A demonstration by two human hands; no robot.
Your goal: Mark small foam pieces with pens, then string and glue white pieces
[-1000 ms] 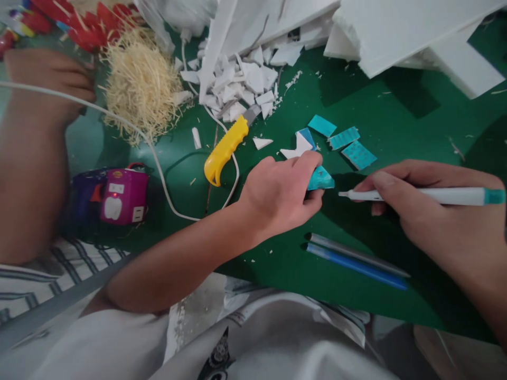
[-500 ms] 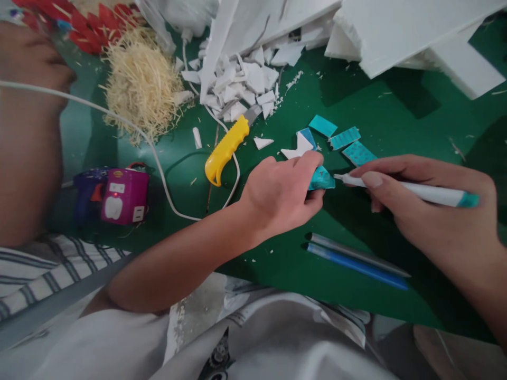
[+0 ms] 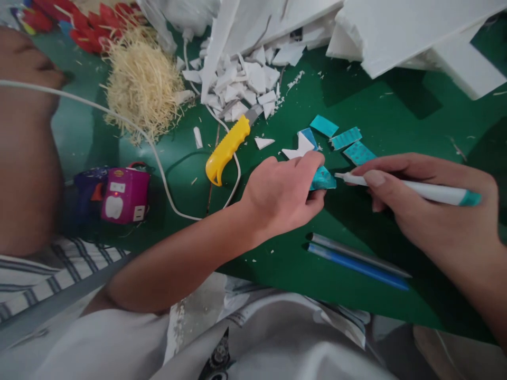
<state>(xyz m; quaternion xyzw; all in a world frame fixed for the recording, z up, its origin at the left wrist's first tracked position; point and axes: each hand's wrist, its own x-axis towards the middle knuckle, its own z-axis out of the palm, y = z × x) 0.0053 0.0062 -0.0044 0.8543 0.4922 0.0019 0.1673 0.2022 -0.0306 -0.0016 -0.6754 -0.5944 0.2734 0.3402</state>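
Observation:
My left hand (image 3: 283,192) pinches a small turquoise-coloured foam piece (image 3: 322,179) between thumb and fingers; part of it is hidden by the hand. In my right hand (image 3: 420,195) is a white marker pen (image 3: 431,193) with a teal end, its tip pointing left, just short of the piece's right edge. Beyond my left fingers lie a white foam offcut (image 3: 299,146) and a blue piece (image 3: 309,136). Several turquoise foam pieces (image 3: 345,138) rest behind the hands, some with darker markings. Nearer me, a grey pen (image 3: 360,255) and a blue pen (image 3: 358,267) lie side by side.
Left of my hands lie a yellow utility knife (image 3: 227,150) and a white cable (image 3: 152,145). Behind are white foam scraps (image 3: 253,76), foam sheets (image 3: 412,31) and a straw heap (image 3: 142,84). A magenta box (image 3: 125,195) stands near another person's arm (image 3: 27,158).
The other person's arm at the far left has shifted slightly left. My hands, the foam piece and the marker stay almost where they were.

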